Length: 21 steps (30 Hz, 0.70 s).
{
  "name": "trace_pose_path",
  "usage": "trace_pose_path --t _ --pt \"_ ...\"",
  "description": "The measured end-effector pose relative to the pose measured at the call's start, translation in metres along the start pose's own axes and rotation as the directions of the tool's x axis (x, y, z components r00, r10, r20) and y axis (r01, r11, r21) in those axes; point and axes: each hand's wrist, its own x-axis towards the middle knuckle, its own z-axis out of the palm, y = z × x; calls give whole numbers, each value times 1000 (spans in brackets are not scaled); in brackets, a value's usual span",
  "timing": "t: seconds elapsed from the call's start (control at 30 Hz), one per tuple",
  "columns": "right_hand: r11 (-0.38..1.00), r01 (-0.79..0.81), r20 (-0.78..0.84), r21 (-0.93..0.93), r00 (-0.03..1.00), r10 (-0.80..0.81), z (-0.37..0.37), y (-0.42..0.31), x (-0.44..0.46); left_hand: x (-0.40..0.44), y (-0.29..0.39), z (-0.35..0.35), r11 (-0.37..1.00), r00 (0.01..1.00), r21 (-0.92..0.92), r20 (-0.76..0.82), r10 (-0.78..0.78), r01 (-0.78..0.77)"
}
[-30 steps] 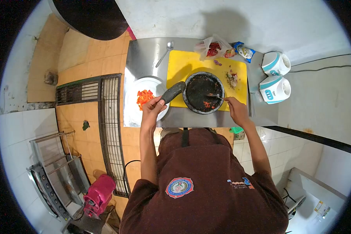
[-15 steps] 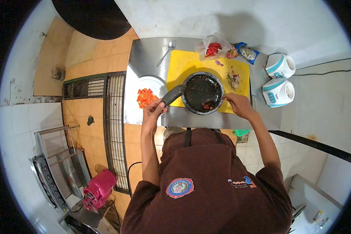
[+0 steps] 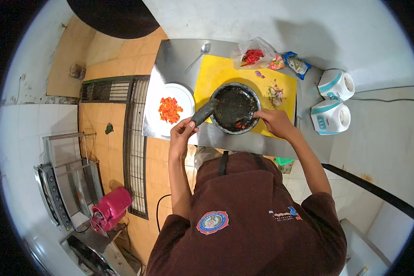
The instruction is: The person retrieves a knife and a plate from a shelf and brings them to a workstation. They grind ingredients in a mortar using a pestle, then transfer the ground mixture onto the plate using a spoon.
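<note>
My left hand [image 3: 183, 132] is closed around the lower end of a dark stone pestle [image 3: 204, 113]. The pestle's other end reaches over the left rim of a round stone mortar [image 3: 234, 131]. Inside the mortar are dark wet residue and a few red bits [image 3: 239, 124] near the front. On the right side, my right hand [image 3: 275, 121] pinches the mortar's rim. The mortar stands on a yellow cutting board [image 3: 207, 73]. Left of it, a white plate [image 3: 184, 91] carries chopped red-orange pieces [image 3: 169, 110].
Behind the mortar lie a plastic bag of red chillies [image 3: 253, 56], a small red packet [image 3: 278, 62] and a blue packet [image 3: 297, 65]. Scraps [image 3: 275, 95] rest on the board's right. A spoon [image 3: 202, 54] lies at the back left. Two white-and-teal appliances [image 3: 332, 117] stand right.
The pestle's far end has shifted slightly further over the mortar's inside. My right hand stays on the rim. The whole view has shifted a little.
</note>
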Motion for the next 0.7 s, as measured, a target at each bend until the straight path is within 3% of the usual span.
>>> trace_pose_path --t 0.1,0.2,0.4,0.7 --pt "992 103 -43 69 994 -100 -8 7 -5 -9 -2 6 1000 999 -13 -41 4 -4" --pt "993 105 -78 46 992 -102 -7 13 -2 -13 -8 9 999 998 -33 -61 0 -2" --pt "987 155 31 -30 988 -154 -13 19 -9 -14 -11 12 999 997 -38 -78 1 -4" --pt "984 -142 103 -109 983 154 -29 -50 -27 -2 -4 0 998 1000 -64 -23 8 -9"
